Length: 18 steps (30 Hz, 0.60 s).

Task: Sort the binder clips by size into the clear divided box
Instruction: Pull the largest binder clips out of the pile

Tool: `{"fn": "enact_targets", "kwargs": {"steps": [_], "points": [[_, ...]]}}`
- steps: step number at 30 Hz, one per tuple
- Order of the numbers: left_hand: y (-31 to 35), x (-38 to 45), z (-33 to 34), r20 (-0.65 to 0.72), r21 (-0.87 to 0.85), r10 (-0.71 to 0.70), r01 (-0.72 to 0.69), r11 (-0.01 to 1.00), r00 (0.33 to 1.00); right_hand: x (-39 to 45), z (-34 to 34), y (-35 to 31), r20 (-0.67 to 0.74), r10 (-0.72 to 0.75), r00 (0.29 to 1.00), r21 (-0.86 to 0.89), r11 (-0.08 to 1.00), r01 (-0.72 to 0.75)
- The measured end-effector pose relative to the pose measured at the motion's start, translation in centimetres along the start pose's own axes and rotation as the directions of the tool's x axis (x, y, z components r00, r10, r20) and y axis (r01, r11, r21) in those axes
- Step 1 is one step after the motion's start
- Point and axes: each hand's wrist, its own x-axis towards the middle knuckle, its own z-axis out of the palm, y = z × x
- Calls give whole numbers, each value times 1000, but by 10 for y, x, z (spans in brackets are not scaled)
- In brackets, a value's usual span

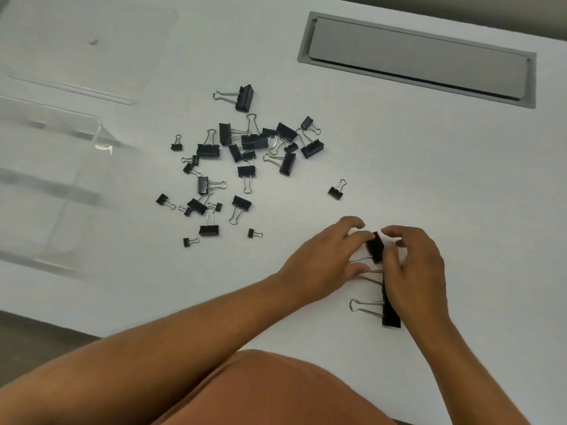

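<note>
Several black binder clips (245, 154) of mixed sizes lie scattered mid-table. The clear divided box (49, 191) stands at the left edge, its compartments showing nothing inside. My left hand (325, 259) and my right hand (417, 268) meet at the lower right around a large black clip (376, 248), fingers of both touching it. Another large clip (389, 312) lies flat just below, partly under my right wrist. A further wire handle shows between the hands.
A grey recessed cable hatch (420, 56) sits in the white table at the upper right. A clear lid (92, 47) lies at the upper left. One small clip (336, 191) lies apart, right of the pile. The table's front edge runs bottom left.
</note>
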Motion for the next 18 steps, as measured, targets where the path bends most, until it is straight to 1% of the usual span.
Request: {"fn": "enact_targets", "kwargs": {"steps": [2, 3, 5, 7, 8, 10, 12, 13, 16, 18], "points": [[-19, -10, -16, -145, 108, -3, 19, 994, 989, 8, 13, -24, -4, -95, 995, 9, 995, 95], [-32, -12, -26, -245, 166, -24, 67, 984, 969, 15, 20, -37, 9, -140, 990, 29, 990, 140], [-60, -7, -51, -424, 217, -106, 214, 952, 900, 32, 39, -59, 34, -218, 975, 60, 975, 216], [-86, 9, -78, -516, 256, -182, 354, 900, 837, 50, 58, -80, 46, -286, 957, 75, 957, 282], [-97, 20, -89, -529, 292, -209, 407, 866, 823, 58, 67, -89, 54, -305, 951, 86, 950, 300], [-115, 43, -106, -524, 409, -234, 483, 774, 819, 71, 82, -107, 76, -339, 938, 106, 938, 331], [-128, 60, -117, -514, 502, -258, 531, 683, 818, 77, 93, -118, 103, -371, 923, 112, 926, 360], [-132, 65, -121, -510, 525, -265, 540, 658, 818, 76, 97, -121, 113, -383, 917, 114, 921, 371], [-138, 72, -127, -455, 568, -292, 526, 632, 842, 71, 102, -121, 125, -385, 914, 122, 921, 371], [-140, 76, -129, -423, 553, -312, 515, 655, 851, 68, 103, -117, 124, -368, 921, 131, 926, 353]]}}
